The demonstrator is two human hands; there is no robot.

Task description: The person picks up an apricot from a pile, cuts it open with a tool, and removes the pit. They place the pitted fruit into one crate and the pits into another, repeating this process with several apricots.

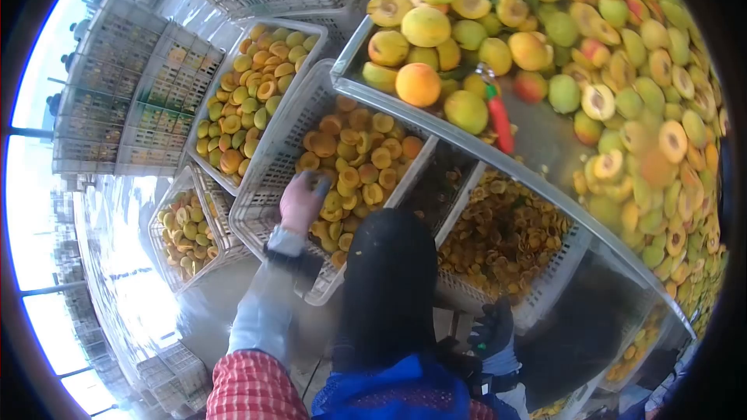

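My left hand (302,204), in a pinkish glove with grey fingertips, reaches over the near side of a white plastic crate (268,163). Its fingers are stretched out above the apricot halves (366,167) in there, with nothing visible in them. By my knee, at the near edge of a crate of brownish fruit scraps (506,229), is my right hand (492,328) in a dark glove. Its fingers look curled, and what they hold, if anything, is hidden. On the metal table lies a small tool with a red and green handle (500,118), apart from both hands.
A raised metal rim (498,157) borders the table, which bears many whole and halved apricots (607,101). Another full crate (253,97) and a smaller one (187,233) stand left. Stacked empty crates (128,85) rise behind them. My dark-clad leg (391,272) is between the hands.
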